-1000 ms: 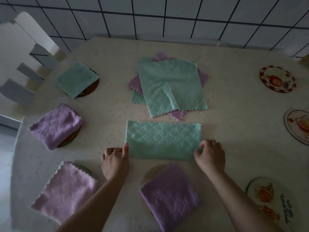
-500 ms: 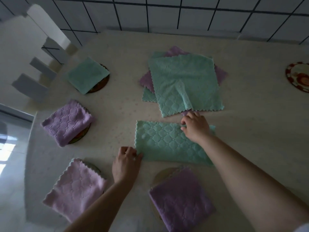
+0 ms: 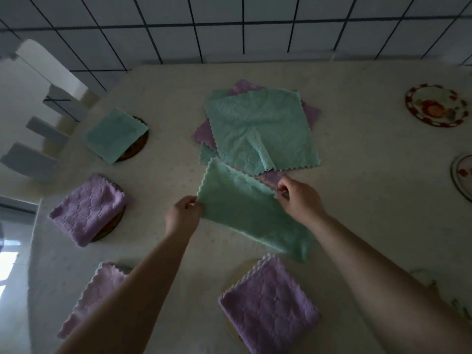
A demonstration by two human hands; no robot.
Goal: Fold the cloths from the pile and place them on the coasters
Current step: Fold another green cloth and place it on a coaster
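A half-folded green cloth (image 3: 245,213) is lifted at its left part over the table centre. My left hand (image 3: 182,215) pinches its near left corner. My right hand (image 3: 298,200) pinches its upper edge near the middle. Behind it lies the pile (image 3: 260,129) of flat green and purple cloths. Folded cloths sit on coasters: a green one (image 3: 115,134) at far left, a purple one (image 3: 88,208) below it, a purple one (image 3: 94,295) at near left partly behind my forearm, and a purple one (image 3: 268,310) in front of me.
Bare decorated coasters lie at the right: one at far right (image 3: 434,106), one at the right edge (image 3: 462,175), and one mostly hidden by my right forearm (image 3: 457,302). A white chair back (image 3: 38,118) stands at the left, a tiled wall behind the table.
My right hand slid from the cloth's right end to its upper middle edge. Both hands then raised the cloth's left part off the table, tilting it toward the pile.
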